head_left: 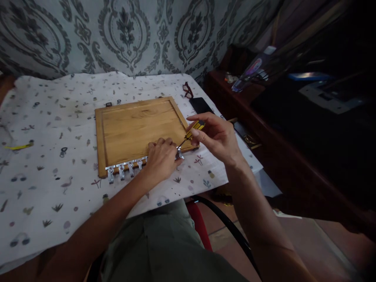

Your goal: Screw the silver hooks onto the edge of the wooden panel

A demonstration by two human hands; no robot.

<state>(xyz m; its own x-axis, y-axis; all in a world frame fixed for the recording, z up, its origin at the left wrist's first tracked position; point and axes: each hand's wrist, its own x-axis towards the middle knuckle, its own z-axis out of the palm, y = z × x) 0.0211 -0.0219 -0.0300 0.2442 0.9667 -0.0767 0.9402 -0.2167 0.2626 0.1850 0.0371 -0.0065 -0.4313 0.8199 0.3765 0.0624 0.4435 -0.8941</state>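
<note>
A wooden framed board point(138, 131) lies flat on the cloth-covered table. Along its near edge runs a metal hook rail point(131, 168) with several hooks pointing toward me. My left hand point(161, 158) grips the rail near its right end, fingers curled over the board and thumb at the near edge; it covers part of the rail. Between thumb and fingers, my right hand point(216, 137) holds a yellow-and-black screwdriver point(198, 126). The screwdriver tilts down to the left, and its tip meets the rail's right end; any screw there is too small to make out.
Beyond the board's right corner lie a dark phone-like slab point(201, 105) and folded glasses point(187, 90). A yellow strip point(20, 146) rests at the far left. A dark wooden cabinet point(229, 98) with a bottle point(253, 69) stands to the right. Patterned curtain point(126, 35) hangs behind.
</note>
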